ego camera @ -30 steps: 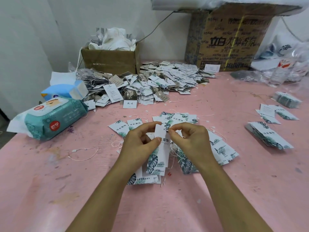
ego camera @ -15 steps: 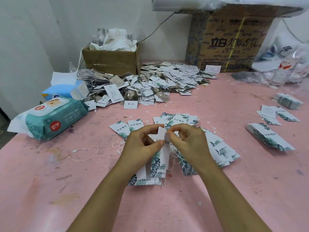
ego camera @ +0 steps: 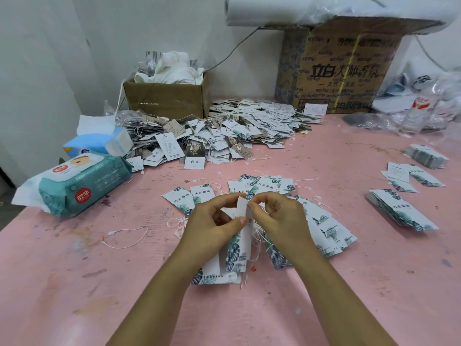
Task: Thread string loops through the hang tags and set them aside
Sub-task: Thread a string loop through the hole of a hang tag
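While the left hand (ego camera: 212,221) pinches the hang tag (ego camera: 240,245) above the scattered tags (ego camera: 324,221), long axis hanging downward, the right hand (ego camera: 277,216) pinches what looks like a string loop (ego camera: 259,234) at its top end.

Leaf-print hang tags (ego camera: 202,194) just beyond the left grip (ego camera: 212,221) and right grip (ego camera: 277,216) read "伟宸服饰". Far beyond the right grip, a large cardboard box (ego camera: 349,78) bears "立白" in big characters; far beyond the left grip, a brown tag (ego camera: 175,128) reads "HIGH END WORK CLOTHES".
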`<state>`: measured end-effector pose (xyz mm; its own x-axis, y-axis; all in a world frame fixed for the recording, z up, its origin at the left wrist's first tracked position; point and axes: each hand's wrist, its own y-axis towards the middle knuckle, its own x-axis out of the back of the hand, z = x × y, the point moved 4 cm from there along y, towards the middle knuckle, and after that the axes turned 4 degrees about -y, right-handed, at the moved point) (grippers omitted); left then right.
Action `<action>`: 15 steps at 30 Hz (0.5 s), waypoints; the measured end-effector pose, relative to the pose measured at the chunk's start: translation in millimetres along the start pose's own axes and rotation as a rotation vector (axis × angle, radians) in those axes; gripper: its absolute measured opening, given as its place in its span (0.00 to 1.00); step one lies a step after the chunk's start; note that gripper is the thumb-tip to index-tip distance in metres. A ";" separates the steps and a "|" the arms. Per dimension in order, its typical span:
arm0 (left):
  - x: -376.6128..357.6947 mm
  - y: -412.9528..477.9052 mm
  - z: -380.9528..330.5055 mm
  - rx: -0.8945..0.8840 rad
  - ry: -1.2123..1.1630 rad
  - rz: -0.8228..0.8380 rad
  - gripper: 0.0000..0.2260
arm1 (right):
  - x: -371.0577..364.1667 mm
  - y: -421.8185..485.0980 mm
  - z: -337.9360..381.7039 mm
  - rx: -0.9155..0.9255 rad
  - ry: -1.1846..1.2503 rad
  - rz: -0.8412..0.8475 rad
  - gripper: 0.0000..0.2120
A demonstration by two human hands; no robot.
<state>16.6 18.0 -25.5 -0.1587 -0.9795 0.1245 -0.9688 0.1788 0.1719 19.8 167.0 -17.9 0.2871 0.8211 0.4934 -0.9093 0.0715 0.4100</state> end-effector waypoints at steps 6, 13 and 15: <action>-0.5 -1.2 -0.8 -0.020 -0.066 0.021 0.09 | -1.9 0.0 -0.2 -0.006 0.055 -0.004 0.13; 2.7 0.7 3.4 0.055 -0.199 -0.043 0.09 | -9.5 -2.0 -0.1 -0.022 0.172 0.055 0.11; 3.7 1.0 4.9 0.087 -0.187 -0.051 0.05 | -13.5 -3.3 -0.2 -0.022 0.189 0.069 0.11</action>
<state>14.1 14.1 -29.7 -0.1338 -0.9887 -0.0670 -0.9879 0.1278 0.0877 18.8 155.8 -26.1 0.1642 0.9158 0.3665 -0.9318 0.0221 0.3623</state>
